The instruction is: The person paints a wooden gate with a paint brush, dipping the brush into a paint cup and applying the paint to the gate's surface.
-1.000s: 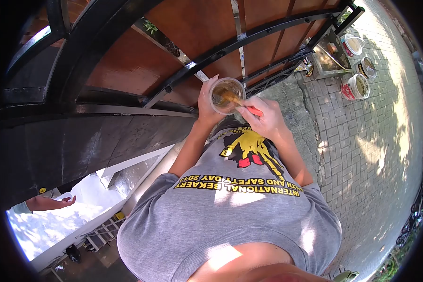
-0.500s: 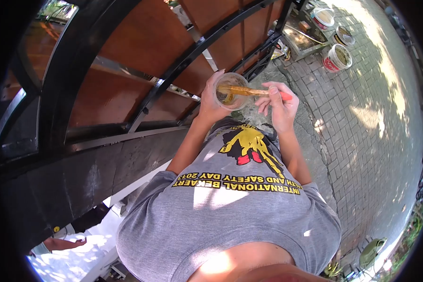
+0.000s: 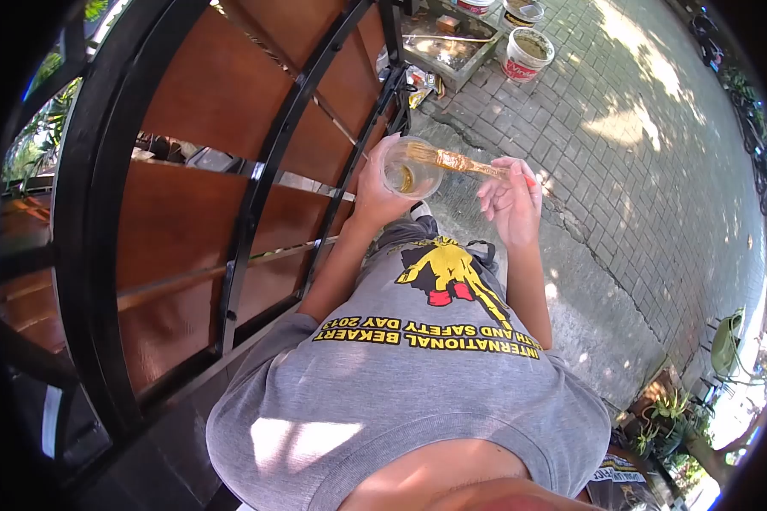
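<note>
Pointing its bristles into the mouth of a clear cup (image 3: 412,169), a paintbrush (image 3: 456,162) is slanting across the upper middle of the frame, its handle running out to the right. The likeliest trouble is dripping: were the brush coming out past the rim with its bristles loaded, drops could be landing on the grey shirt (image 3: 452,383) filling the lower middle, or on the paving (image 3: 588,162) at upper right. A tilting cup could be spilling what looks like amber liquid (image 3: 407,180) inside; how much it is holding is hard to judge in so small a view. The brush could also be twisting or slipping, since the grip is sitting well back on the handle. The gate (image 3: 115,187) is standing close on the left of the frame, so a swinging left elbow could be knocking it and jolting the cup.

The left hand (image 3: 377,186) is curling around the cup's left side, its fingers closed against the wall. The right hand (image 3: 515,200), to the right of the cup and apart from it, is pinching the brush handle near its end, while its lower fingers are hanging loosely bent. Near the top edge, a bucket (image 3: 522,68) is standing well apart from both hands.
</note>
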`<state>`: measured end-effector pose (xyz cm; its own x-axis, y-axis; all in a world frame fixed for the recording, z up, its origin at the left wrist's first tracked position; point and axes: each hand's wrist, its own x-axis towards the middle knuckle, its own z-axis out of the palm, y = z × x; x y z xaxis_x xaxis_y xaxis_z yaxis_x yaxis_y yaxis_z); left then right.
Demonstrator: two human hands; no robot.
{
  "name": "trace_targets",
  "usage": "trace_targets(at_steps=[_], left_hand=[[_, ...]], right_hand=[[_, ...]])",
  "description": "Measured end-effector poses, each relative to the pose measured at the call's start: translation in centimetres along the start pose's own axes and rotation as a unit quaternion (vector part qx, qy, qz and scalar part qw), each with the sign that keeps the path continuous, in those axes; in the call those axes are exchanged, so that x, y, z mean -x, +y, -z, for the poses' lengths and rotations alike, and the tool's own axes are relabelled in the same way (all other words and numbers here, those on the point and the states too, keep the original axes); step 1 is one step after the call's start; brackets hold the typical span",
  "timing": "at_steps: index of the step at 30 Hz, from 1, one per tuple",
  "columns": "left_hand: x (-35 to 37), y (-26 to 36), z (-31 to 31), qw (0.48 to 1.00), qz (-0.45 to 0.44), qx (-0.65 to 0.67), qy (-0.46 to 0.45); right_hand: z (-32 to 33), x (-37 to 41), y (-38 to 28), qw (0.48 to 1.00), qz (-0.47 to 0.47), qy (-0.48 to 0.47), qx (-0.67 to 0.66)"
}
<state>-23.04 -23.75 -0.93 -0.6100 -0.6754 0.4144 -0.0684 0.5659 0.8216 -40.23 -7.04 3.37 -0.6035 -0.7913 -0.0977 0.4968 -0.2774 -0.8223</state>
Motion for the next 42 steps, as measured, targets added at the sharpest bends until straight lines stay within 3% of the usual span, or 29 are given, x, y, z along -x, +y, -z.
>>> trace_targets(at_steps=[3, 9, 12, 17, 23, 29, 30, 33, 37, 42], left_hand=[[-2.6, -0.6, -1.2, 1.000, -0.015, -0.014, -0.011], [-8.1, -3.7, -3.2, 0.998, 0.046, 0.033, -0.023], [-12.8, -5.5, -5.0, 0.999, -0.008, 0.045, 0.012], [-16.7, -7.5, -7.4, 0.997, -0.042, 0.066, 0.017], [-17.2, -7.9, -10.8, 0.997, 0.038, 0.019, 0.061], [-14.3, -7.6, -14.7, 0.972, 0.204, 0.003, 0.120], [-13.3, -8.4, -16.1, 0.967, 0.191, -0.038, 0.166], [-11.5, -8.6, -17.0, 0.951, 0.274, -0.004, 0.143], [-11.4, -5.9, -16.4, 0.940, 0.295, -0.029, 0.166], [-9.1, -6.5, -14.3, 0.930, 0.251, -0.078, 0.256]], right_hand=[[1.8, -2.6, -0.2, 0.998, 0.014, 0.043, 0.047], [1.9, -8.2, -1.7, 0.997, 0.004, 0.045, 0.055], [1.7, -12.0, -2.2, 0.999, -0.010, 0.037, 0.018], [4.5, -16.3, -1.5, 0.996, 0.005, -0.047, -0.073], [8.1, -19.8, -1.7, 0.984, -0.033, -0.124, -0.122], [11.5, -26.9, -2.3, 0.920, -0.189, -0.299, -0.171], [11.7, -28.2, -2.4, 0.912, -0.199, -0.321, -0.161], [10.8, -32.2, -2.4, 0.882, -0.209, -0.400, -0.140], [5.8, -33.9, -4.7, 0.872, -0.140, -0.467, -0.053], [-1.3, -32.4, -3.5, 0.845, -0.070, -0.513, -0.132]])
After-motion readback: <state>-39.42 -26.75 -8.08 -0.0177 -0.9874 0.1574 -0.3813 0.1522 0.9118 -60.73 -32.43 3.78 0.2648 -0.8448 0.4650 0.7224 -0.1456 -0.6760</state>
